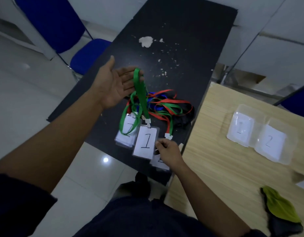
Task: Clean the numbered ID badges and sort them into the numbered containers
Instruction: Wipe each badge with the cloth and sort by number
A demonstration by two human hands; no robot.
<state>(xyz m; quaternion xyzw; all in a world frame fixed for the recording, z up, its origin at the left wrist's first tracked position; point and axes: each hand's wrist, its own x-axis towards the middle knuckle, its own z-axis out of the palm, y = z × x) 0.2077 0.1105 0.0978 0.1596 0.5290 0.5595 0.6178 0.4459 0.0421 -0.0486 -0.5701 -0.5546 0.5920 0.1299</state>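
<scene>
Green lanyard (pixel 141 94) drapes over the straight, spread fingers of the palm-up left hand (pixel 113 86); the right hand (pixel 167 151) pinches the edge of a badge (pixel 145 142) numbered 1 above the dark surface (pixel 190 28).

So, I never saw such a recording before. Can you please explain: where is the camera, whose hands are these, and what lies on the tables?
There is no machine: a person works with bare hands. The one picture comes from a camera worn on the head, looking down. The left hand is open, palm up, with a green lanyard strap draped over its fingers. The strap ends at a clear plastic badge numbered 1, whose edge the right hand pinches. On the black table lie more badges and a tangle of red, green and blue lanyards. On the light wooden table stand a clear plastic container labelled 1 and another labelled 2; a green and dark cloth lies nearer.
</scene>
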